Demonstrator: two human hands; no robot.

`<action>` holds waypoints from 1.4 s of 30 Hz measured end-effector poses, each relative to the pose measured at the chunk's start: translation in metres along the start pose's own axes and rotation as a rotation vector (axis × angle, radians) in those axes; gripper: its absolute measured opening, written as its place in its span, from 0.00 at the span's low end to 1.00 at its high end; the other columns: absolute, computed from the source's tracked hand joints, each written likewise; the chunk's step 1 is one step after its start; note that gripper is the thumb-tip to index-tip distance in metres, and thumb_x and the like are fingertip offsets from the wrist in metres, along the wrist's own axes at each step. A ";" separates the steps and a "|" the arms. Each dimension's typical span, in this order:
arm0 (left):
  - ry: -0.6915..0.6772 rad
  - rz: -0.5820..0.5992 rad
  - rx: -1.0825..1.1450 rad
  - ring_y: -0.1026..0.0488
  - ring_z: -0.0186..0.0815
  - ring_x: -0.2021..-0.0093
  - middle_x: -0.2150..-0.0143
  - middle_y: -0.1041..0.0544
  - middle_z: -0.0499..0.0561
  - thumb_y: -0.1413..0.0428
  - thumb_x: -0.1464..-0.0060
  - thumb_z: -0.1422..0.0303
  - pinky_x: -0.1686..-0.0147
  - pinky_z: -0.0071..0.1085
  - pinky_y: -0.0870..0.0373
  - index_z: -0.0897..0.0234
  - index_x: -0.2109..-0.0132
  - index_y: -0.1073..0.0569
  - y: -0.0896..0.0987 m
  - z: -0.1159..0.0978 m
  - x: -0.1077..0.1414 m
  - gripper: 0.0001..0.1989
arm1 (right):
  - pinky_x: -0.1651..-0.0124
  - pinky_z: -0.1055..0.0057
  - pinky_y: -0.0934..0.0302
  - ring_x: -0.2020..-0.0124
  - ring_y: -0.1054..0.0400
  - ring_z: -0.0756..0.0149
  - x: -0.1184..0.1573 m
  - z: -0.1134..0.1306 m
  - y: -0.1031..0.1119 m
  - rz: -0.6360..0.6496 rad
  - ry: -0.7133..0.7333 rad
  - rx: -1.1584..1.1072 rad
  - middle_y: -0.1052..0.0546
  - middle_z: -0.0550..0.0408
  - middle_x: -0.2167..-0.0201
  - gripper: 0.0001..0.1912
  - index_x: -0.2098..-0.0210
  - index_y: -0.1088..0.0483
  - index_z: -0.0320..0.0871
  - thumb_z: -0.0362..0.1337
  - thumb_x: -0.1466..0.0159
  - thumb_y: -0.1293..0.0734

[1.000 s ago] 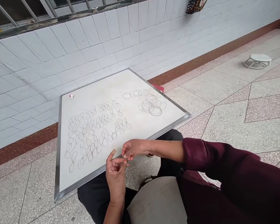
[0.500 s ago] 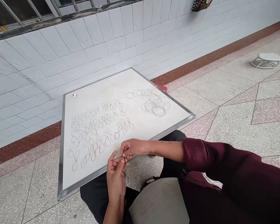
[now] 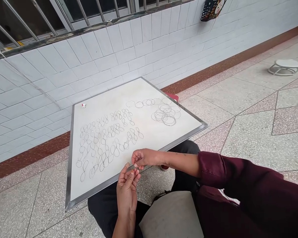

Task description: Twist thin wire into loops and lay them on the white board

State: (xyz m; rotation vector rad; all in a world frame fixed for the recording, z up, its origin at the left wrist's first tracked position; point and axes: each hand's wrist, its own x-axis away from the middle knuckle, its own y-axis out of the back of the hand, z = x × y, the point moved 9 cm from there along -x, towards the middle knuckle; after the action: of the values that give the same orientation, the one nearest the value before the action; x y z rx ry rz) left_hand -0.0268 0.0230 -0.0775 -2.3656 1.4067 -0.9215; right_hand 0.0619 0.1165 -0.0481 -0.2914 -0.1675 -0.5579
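Note:
Close to the near edge of the white table (image 3: 154, 132), my two hands meet fingertip to fingertip. My left hand (image 3: 127, 188) pinches a thin wire loop (image 3: 138, 171), mostly hidden by the fingers. From the right, my right hand (image 3: 144, 158) grips the same wire between thumb and fingers. A fingertip of my left hand has a tan wrap on it. Rows of thin wire figure-eights (image 3: 105, 158) lie on the left half of the table. Plain round wire rings (image 3: 165, 115) overlap in a pile at the right.
A small white-and-red object (image 3: 83, 105) sits at the table's far left corner. Metal trim (image 3: 104, 190) borders the tabletop. Behind stands a white tiled wall (image 3: 109, 66) with a barred window. A low white stool (image 3: 284, 67) is on the floor far right.
The view has shifted slightly, so the table and hands appear a little lower and to the right. My hands stay together, with fingers slightly rearranged on the wire.

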 end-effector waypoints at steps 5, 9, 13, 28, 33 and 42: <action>0.011 0.066 -0.053 0.22 0.32 0.66 0.68 0.22 0.48 0.30 0.59 0.73 0.64 0.26 0.27 0.63 0.55 0.23 -0.010 -0.005 0.007 0.21 | 0.64 0.74 0.35 0.72 0.32 0.75 0.005 0.005 -0.010 0.066 0.020 0.081 0.27 0.60 0.71 0.12 0.63 0.30 0.40 0.36 0.43 0.27; 0.088 0.049 -0.013 0.23 0.31 0.64 0.66 0.22 0.48 0.30 0.61 0.76 0.63 0.24 0.27 0.63 0.58 0.22 -0.010 -0.001 0.012 0.20 | 0.64 0.74 0.34 0.72 0.31 0.75 0.009 0.011 -0.016 0.091 0.038 0.068 0.27 0.60 0.71 0.14 0.63 0.30 0.40 0.38 0.44 0.26; 0.136 0.002 0.055 0.24 0.30 0.65 0.63 0.21 0.49 0.31 0.60 0.77 0.61 0.25 0.27 0.64 0.60 0.22 -0.008 0.002 0.017 0.17 | 0.63 0.74 0.34 0.71 0.31 0.75 0.012 0.018 -0.019 0.087 0.044 0.087 0.27 0.60 0.71 0.13 0.64 0.30 0.40 0.38 0.43 0.26; 0.006 0.000 -0.101 0.24 0.30 0.70 0.68 0.25 0.45 0.31 0.62 0.73 0.69 0.25 0.29 0.62 0.56 0.25 -0.011 -0.015 0.023 0.23 | 0.67 0.76 0.38 0.75 0.33 0.75 0.015 0.027 -0.029 0.046 0.012 0.313 0.29 0.63 0.74 0.05 0.66 0.32 0.43 0.28 0.41 0.33; -0.164 0.022 -0.314 0.23 0.36 0.66 0.69 0.25 0.45 0.34 0.55 0.66 0.67 0.29 0.29 0.63 0.49 0.28 -0.014 -0.026 0.024 0.25 | 0.69 0.76 0.38 0.75 0.33 0.73 0.014 0.029 -0.027 0.012 -0.052 0.362 0.29 0.63 0.76 0.06 0.67 0.34 0.42 0.28 0.42 0.33; -0.215 0.005 -0.401 0.23 0.37 0.65 0.64 0.22 0.50 0.36 0.51 0.61 0.65 0.33 0.27 0.63 0.43 0.31 -0.012 -0.029 0.025 0.29 | 0.69 0.76 0.38 0.74 0.31 0.70 0.016 0.029 -0.021 -0.042 -0.116 0.416 0.27 0.62 0.77 0.08 0.67 0.35 0.43 0.27 0.45 0.33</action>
State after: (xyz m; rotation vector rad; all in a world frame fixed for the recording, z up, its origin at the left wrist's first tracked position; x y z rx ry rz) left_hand -0.0279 0.0110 -0.0392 -2.6409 1.6285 -0.3901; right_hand 0.0613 0.1012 -0.0120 0.0853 -0.3962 -0.5340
